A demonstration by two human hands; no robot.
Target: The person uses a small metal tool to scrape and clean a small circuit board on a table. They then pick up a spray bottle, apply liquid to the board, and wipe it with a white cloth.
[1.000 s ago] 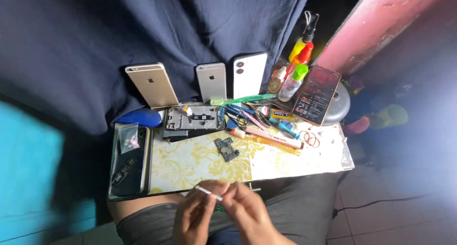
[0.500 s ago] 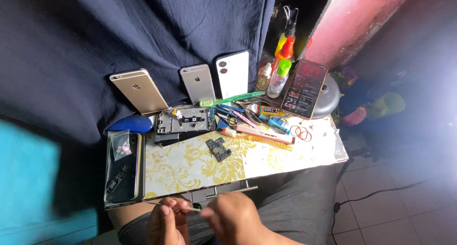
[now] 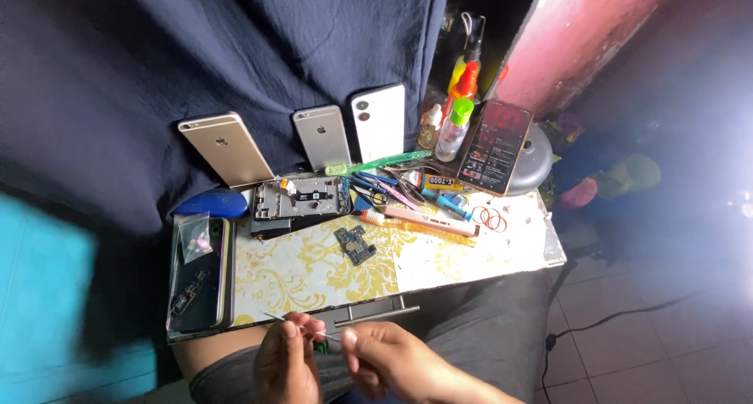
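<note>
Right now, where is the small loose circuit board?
In the head view, the circuit board lies mid-tray on the yellow patterned tray, just below the opened phone frame, left of the toothbrush.

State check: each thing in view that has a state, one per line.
Left hand: pinching a thin rod.
Right hand: pinching the rod's other end.
Gold phone: leaning on cloth, back out.
Silver phone: leaning, back out.
White phone: leaning, back out.
Lit phone: screen on, propped.
Opened phone: flat, insides exposed.
Circuit board: loose on the tray.
Green-capped bottle: upright, capped.
</note>
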